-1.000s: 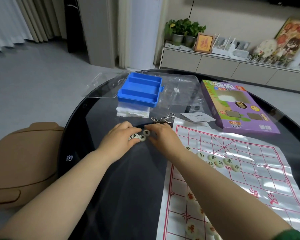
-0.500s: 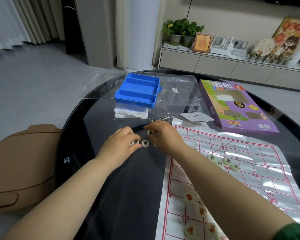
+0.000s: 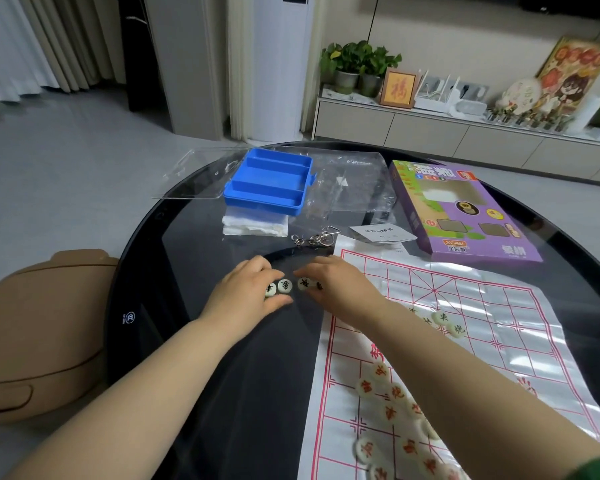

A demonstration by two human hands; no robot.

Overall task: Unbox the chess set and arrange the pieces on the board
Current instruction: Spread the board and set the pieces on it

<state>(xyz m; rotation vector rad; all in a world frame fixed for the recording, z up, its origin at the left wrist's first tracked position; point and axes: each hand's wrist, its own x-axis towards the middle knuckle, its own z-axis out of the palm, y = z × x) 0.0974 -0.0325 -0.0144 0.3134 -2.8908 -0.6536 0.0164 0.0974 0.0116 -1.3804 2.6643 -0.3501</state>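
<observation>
Hands meet on the table point(image 3: 222, 375), just off the board's point(image 3: 465, 344) far-left corner. The left hand point(image 3: 250, 294) pinches two black-marked pieces point(image 3: 284, 285). The right hand point(image 3: 340, 289) curls its fingers over two more. Red-marked pieces point(image 3: 388, 410) cluster toward the table's near edge.

Puzzle point(image 3: 314, 237) ahead; tabletop point(image 3: 187, 271) free L of board point(image 3: 465, 306)

Both hands are low on the dark table point(image 3: 222, 358), fingertips nearly meeting. Between them sits a short row of black-lettered pieces point(image 3: 284, 285). The left hand point(image 3: 246, 292) curls thumb and fingers round the piece at its end; the right hand point(image 3: 340, 289) covers the other end, grip unclear. Just right of the right hand lies the red-lined board point(image 3: 465, 323); beyond the left hand, a blue tray point(image 3: 269, 181).
</observation>
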